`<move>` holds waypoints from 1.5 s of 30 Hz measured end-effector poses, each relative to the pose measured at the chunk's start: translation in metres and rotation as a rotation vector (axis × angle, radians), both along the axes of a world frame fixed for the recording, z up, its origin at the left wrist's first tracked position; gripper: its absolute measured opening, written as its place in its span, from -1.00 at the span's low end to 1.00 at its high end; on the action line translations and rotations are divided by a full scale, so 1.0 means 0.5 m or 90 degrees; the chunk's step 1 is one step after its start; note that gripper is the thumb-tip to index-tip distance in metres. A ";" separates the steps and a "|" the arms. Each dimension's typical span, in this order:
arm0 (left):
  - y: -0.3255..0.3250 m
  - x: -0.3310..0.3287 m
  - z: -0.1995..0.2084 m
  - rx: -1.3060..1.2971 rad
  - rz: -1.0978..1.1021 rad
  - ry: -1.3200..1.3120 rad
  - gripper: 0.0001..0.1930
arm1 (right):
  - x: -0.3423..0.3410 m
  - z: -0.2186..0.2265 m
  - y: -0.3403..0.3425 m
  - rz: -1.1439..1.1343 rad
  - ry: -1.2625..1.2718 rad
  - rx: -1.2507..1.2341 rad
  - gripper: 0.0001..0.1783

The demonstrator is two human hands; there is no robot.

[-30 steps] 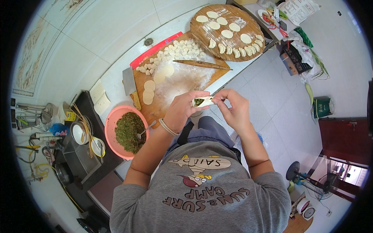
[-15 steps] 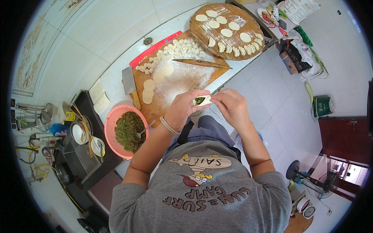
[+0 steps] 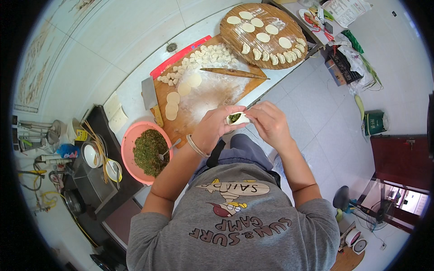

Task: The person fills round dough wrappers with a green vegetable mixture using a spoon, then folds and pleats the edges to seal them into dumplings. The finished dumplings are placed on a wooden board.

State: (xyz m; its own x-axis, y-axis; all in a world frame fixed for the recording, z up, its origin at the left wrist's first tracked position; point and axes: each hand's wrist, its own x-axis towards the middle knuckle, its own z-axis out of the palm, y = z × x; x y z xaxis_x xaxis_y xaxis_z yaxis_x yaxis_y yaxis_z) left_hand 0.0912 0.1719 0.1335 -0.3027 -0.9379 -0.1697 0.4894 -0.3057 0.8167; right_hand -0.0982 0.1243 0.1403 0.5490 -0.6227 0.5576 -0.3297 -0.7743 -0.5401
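Your left hand (image 3: pixel 216 127) and right hand (image 3: pixel 270 121) now pinch the filled dumpling wrapper (image 3: pixel 237 118) nearly shut; a second ago it lay wider, so sealing is underway

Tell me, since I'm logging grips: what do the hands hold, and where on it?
Both hands hold one dumpling wrapper with green filling: left hand cups its underside, right hand pinches its right edge.

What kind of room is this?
Most likely a home kitchen. A floured wooden board holds dough pieces, a round tray carries folded dumplings, and a pink bowl holds green filling. Both hands, left hand and right hand, pinch a dumpling.
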 end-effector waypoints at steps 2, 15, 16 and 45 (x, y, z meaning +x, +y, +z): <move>-0.007 0.002 0.034 -0.110 -0.057 -0.265 -0.50 | -0.002 -0.004 0.008 -0.031 -0.099 0.084 -0.86; -0.013 -0.028 -0.003 0.064 0.028 0.208 -0.32 | 0.010 0.038 -0.012 0.008 -0.078 0.141 -0.84; -0.013 -0.030 -0.002 0.060 0.028 0.177 -0.33 | 0.007 0.036 -0.015 0.026 -0.065 0.142 -0.83; 0.002 -0.055 -0.025 0.036 -0.006 0.257 -0.31 | 0.004 0.052 0.001 0.011 -0.040 0.141 -0.85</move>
State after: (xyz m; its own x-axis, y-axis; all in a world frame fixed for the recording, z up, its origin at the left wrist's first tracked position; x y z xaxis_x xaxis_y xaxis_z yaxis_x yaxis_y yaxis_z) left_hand 0.0636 0.1731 0.1210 -0.3645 -0.9272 -0.0866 0.7638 -0.3509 0.5417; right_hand -0.0964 0.1248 0.1661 0.5290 -0.7242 0.4423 -0.2774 -0.6401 -0.7164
